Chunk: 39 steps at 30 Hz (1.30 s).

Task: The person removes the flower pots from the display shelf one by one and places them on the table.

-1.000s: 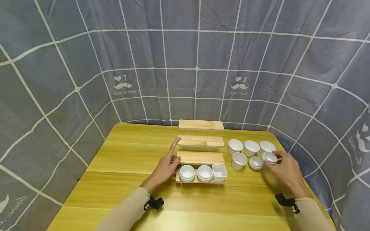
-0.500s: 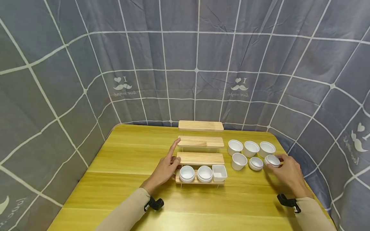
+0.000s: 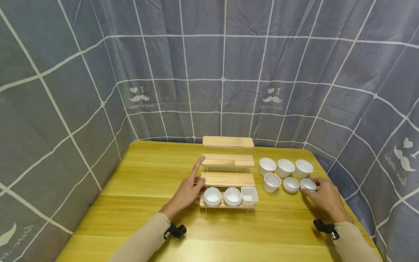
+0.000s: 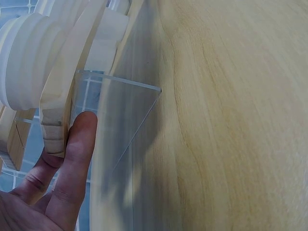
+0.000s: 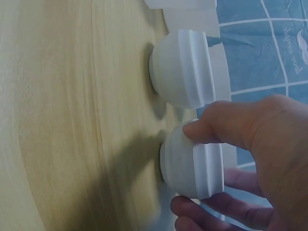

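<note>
In the head view, my left hand (image 3: 185,193) holds the left end of a stepped wooden display stand (image 3: 227,179) with clear supports. Its index finger stretches up to a higher shelf. The left wrist view shows fingers (image 4: 79,149) around the end of a shelf board (image 4: 60,101). On the lowest shelf sit two round white cups (image 3: 212,196) and a square white cup (image 3: 249,195). At the right, my right hand (image 3: 327,196) pinches a small ridged white cup (image 3: 308,185) between thumb and fingers; it stands upright on the table. A matching cup (image 5: 180,67) stands beside it.
Behind the held cup is a row of white tapered cups (image 3: 286,167). Another tapered cup (image 3: 271,182) stands nearer the stand. The yellow wood-grain table (image 3: 209,236) reaches back to a grey checked curtain (image 3: 203,58).
My right hand has lowered the small white cup from above the table onto it, slightly right of where it was, beside the matching cup. My left hand has stayed on the stand.
</note>
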Each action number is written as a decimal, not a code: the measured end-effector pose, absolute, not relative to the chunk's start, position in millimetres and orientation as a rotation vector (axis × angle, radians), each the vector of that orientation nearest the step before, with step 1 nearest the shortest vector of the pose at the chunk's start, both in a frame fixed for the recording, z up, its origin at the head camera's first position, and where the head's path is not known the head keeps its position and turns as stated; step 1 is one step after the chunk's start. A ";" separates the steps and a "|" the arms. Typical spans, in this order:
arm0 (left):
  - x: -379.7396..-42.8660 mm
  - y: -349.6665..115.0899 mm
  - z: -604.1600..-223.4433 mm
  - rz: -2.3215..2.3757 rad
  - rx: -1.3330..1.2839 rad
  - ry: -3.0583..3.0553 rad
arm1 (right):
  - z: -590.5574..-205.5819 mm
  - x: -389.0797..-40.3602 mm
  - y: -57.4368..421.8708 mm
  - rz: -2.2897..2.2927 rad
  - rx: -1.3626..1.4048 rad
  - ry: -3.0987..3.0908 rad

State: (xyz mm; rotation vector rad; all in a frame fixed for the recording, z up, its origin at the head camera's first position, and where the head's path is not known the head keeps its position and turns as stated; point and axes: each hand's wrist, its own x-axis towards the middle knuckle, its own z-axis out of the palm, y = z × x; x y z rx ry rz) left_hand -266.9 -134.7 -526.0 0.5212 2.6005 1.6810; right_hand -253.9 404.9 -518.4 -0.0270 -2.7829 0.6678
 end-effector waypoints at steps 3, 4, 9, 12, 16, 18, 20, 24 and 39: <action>-267.4 -134.8 -526.1 1.684 0.533 2.600 | -520.3 -255.1 405.7 0.661 -0.023 -2.778; -267.4 -134.9 -526.0 1.685 0.535 2.597 | -520.7 -255.6 406.2 0.658 -0.025 -2.780; -267.3 -134.9 -525.4 1.692 0.534 2.589 | -520.6 -257.1 408.3 0.647 -0.038 -2.801; -267.4 -134.4 -525.6 1.697 0.532 2.585 | -520.4 -257.5 409.6 0.642 -0.047 -2.813; -267.0 -133.9 -525.5 1.703 0.525 2.578 | -521.8 -258.0 410.5 0.628 -0.045 -2.811; -267.2 -133.5 -525.7 1.702 0.522 2.583 | -522.3 -258.1 410.4 0.623 -0.042 -2.808; -267.6 -133.4 -526.2 1.699 0.524 2.589 | -522.6 -258.0 410.3 0.621 -0.041 -2.809; -268.4 -133.5 -527.3 1.684 0.520 2.605 | -521.3 -258.0 410.1 0.621 -0.040 -2.816; -267.5 -133.7 -528.1 1.686 0.520 2.612 | -515.6 -250.0 403.3 0.619 -0.068 -2.776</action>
